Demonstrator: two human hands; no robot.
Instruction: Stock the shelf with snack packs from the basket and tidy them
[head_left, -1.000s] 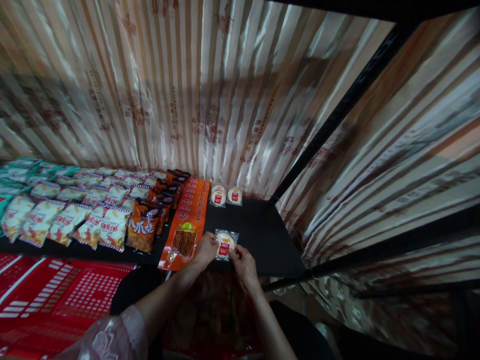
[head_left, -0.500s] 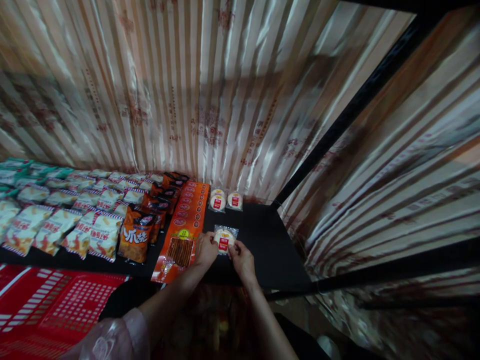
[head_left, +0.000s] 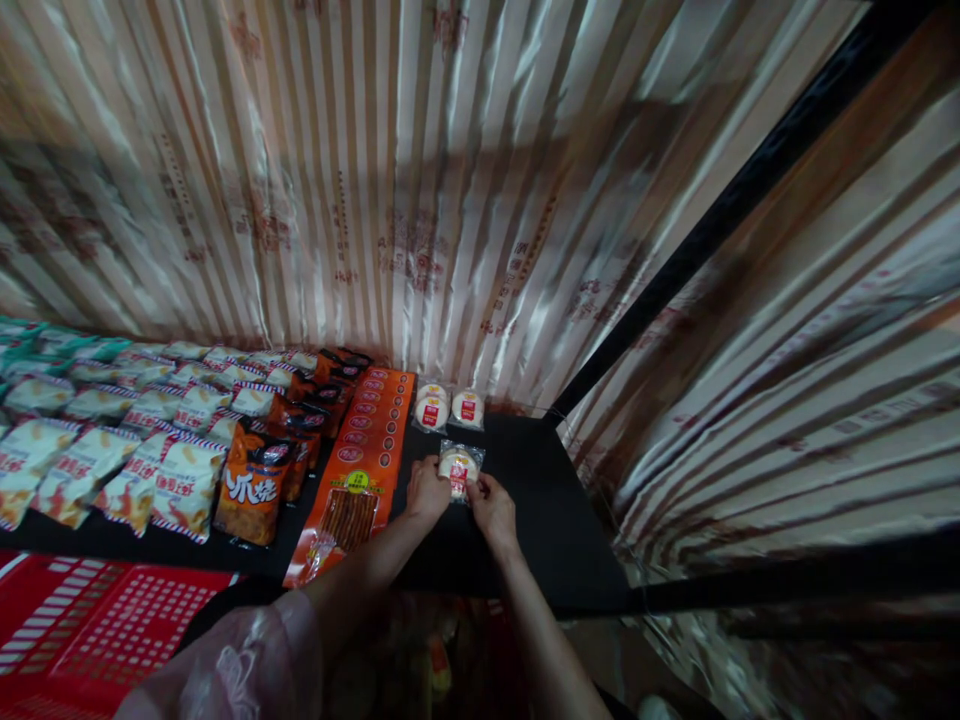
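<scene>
Between my two hands is a clear-wrapped packet of round white cakes (head_left: 460,468) with a red label, just above or on the black shelf (head_left: 540,500); the contact beneath it is hidden. The fingers of my left hand (head_left: 429,490) pinch its left edge. On its opposite edge, my right hand (head_left: 493,512) has thumb and fingers closed on the wrapper. Farther back stand similar packets, one at the left (head_left: 431,410) that seems to overlap another, and one at the right (head_left: 468,408). To the left lies a long orange snack sheet (head_left: 364,440) with brown sticks behind a clear window.
Orange-and-black snack bags (head_left: 253,485) and rows of white snack bags (head_left: 184,485) fill the shelf's left part. A red plastic basket (head_left: 135,620) sits below it. A black frame post (head_left: 675,260) slants up at the right, before a striped curtain (head_left: 465,200).
My hands have moved the held packet slightly back and to the right, closer to the packets at the rear. The camera view has shifted a little. Both hands keep their grip.
</scene>
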